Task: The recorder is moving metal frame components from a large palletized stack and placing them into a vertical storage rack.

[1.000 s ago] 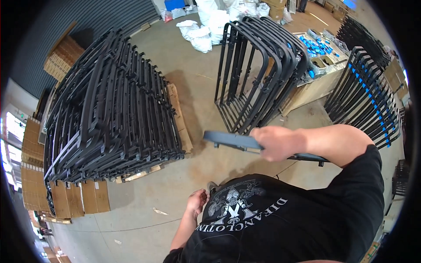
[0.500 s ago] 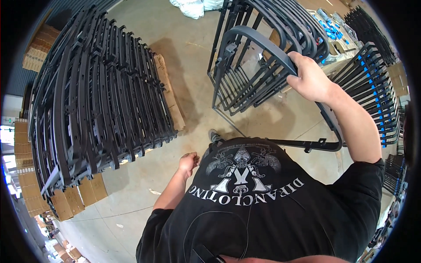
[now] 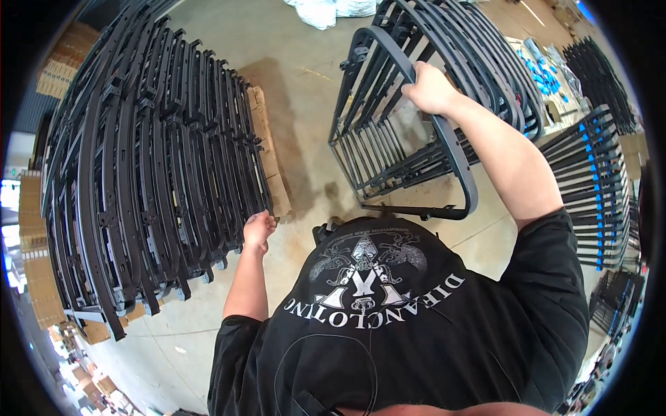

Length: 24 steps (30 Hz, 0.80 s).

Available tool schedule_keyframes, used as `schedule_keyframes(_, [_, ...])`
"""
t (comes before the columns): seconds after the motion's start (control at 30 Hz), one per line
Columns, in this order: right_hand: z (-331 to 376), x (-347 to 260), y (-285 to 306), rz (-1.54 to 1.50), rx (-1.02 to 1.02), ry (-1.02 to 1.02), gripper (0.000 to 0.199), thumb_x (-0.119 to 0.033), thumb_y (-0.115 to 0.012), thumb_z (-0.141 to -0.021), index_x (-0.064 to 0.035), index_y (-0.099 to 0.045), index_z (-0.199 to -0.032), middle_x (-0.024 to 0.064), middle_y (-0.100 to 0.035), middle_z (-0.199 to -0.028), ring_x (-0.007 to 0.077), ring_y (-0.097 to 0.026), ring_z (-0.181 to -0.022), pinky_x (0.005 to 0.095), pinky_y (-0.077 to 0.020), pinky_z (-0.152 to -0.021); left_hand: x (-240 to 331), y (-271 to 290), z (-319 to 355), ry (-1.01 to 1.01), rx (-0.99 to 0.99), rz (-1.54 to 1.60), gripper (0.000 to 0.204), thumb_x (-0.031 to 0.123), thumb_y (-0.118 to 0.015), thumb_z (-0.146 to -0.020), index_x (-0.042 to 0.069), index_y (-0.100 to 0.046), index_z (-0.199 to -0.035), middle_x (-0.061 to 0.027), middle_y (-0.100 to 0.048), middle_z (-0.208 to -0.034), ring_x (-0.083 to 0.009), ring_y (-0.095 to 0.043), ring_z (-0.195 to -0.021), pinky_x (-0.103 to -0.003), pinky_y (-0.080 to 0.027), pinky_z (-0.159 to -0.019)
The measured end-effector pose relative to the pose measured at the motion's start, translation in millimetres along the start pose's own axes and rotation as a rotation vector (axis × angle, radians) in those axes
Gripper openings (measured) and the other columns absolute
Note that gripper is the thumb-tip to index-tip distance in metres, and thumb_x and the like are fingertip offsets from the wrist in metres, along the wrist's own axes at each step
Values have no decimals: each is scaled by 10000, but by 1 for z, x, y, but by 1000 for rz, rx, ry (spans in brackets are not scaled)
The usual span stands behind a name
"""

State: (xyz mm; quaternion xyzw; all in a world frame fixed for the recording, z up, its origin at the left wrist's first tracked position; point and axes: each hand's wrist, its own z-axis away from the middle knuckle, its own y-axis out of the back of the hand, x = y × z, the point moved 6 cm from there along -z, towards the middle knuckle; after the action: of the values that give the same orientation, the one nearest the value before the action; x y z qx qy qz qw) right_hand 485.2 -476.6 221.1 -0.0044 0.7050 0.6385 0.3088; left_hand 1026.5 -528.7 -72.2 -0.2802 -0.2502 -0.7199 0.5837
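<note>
My right hand (image 3: 430, 89) is closed around the top bar of a black curved metal frame (image 3: 458, 173). The frame stands upright on the concrete floor as the nearest one in a row of like frames (image 3: 451, 41) ahead of me on the right. My left hand (image 3: 258, 229) hangs low with loosely curled fingers and holds nothing. It is right beside the near end of a large stack of black frames (image 3: 139, 173) on my left. My black printed T-shirt fills the lower part of the view.
The left stack rests on a pallet with cardboard (image 3: 267, 139). More black frames with blue bands (image 3: 590, 187) stand at the right. White bags (image 3: 333, 10) lie at the far edge, and cardboard boxes (image 3: 35, 263) line the far left.
My right hand has swung the frame from across my body up and forward, standing it against the row. My left hand has risen toward the left stack.
</note>
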Motion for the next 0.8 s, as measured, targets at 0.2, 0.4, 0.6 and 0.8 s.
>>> schedule_keyframes(0.2, [-31, 39, 34, 123, 239, 79, 490, -230, -661, -836, 93, -584, -1195, 304, -683, -1035, 421, -677, -1027, 446, -526, -931, -129, -6, 29, 97, 101, -9, 221, 250, -550, -986, 111, -596, -820, -51, -628, -751, -166, -607, -669, -316, -502, -612])
schedule_keyframes(0.4, [84, -36, 119, -173, 309, 641, 301, -171, -710, -840, -39, -611, -1092, 159, -667, -1030, 364, -644, -1015, 440, -511, -925, -308, -22, 70, -430, -173, -1375, 283, 299, -559, -931, 69, -707, -1002, -170, -735, -959, -332, -707, -939, -449, -544, -812])
schedule_keyframes(0.6, [133, 16, -3, -674, -335, 283, 113, -91, -713, -857, -5, -656, -902, 140, -671, -845, 206, -684, -741, 328, -538, -681, -322, 18, 88, -59, 224, -919, 341, 348, -556, -909, 55, -724, -953, -174, -740, -951, -337, -711, -938, -452, -549, -813])
schedule_keyframes(0.8, [121, -25, -50, -623, -337, 363, 146, -115, -706, -857, -5, -638, -924, 141, -661, -836, 268, -685, -753, 370, -541, -692, -107, -22, 138, -59, 314, -461, 199, 197, -668, -909, 2, -706, -925, -127, -731, -839, -234, -692, -723, -352, -541, -702])
